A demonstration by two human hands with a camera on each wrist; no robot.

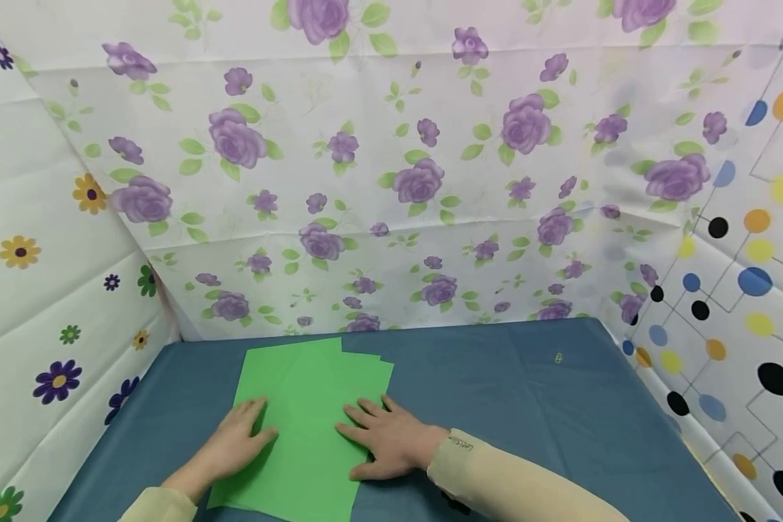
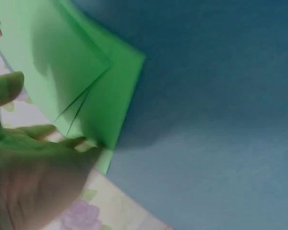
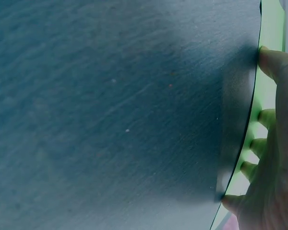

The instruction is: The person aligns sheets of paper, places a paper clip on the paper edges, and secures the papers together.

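Note:
Several green paper sheets [image 1: 307,428] lie overlapped on the blue tabletop, their far corners fanned out in small steps. At the left edge, my left hand [image 1: 238,438] rests with relaxed fingers on the paper. In the left wrist view, the layered corners of the green sheets [image 2: 93,96] show beside the fingers of the left hand [image 2: 38,167]. My right hand [image 1: 391,438] lies with spread fingers on the right edge of the sheets. The right wrist view shows the fingertips [image 3: 266,117] of that hand along the paper's edge.
A small yellowish clip-like thing [image 1: 558,357] lies at the far right of the blue tabletop [image 1: 496,391]. Behind the table hangs a cloth with purple flowers [image 1: 417,181]. Patterned cloths also close off the left [image 1: 46,304] and right [image 1: 731,319] sides.

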